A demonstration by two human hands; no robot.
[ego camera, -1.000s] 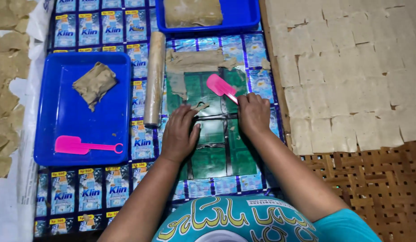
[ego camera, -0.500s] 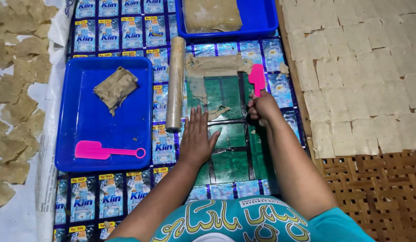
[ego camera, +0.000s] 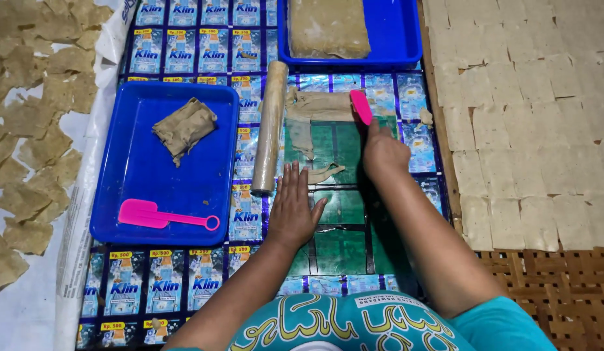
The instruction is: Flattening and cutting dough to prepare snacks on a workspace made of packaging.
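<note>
Sachet-print plastic sheet [ego camera: 185, 52] covers the floor, woven mat [ego camera: 549, 286] at right carrying cut dough squares [ego camera: 529, 130]. 2 blue trays: near tray [ego camera: 139, 182] holds a dough lump [ego camera: 183, 128] and a spare pink scraper [ego camera: 160, 216]; far tray [ego camera: 396, 39] holds a dough slab [ego camera: 328, 27]. Rolling pin [ego camera: 271, 127] lies beside the thin dough strip [ego camera: 318, 107]. Left hand [ego camera: 294, 211] flat on the sheet, fingers apart. Right hand [ego camera: 382, 153], fingers clamped on a pink scraper blade [ego camera: 361, 106] touching the strip's right end.

My left hand [ego camera: 294, 211] lies flat on the mat [ego camera: 341, 221], right of the rolling pin [ego camera: 271, 125]; my right hand [ego camera: 382, 153] holds the scraper [ego camera: 361, 107] beyond it.
</note>
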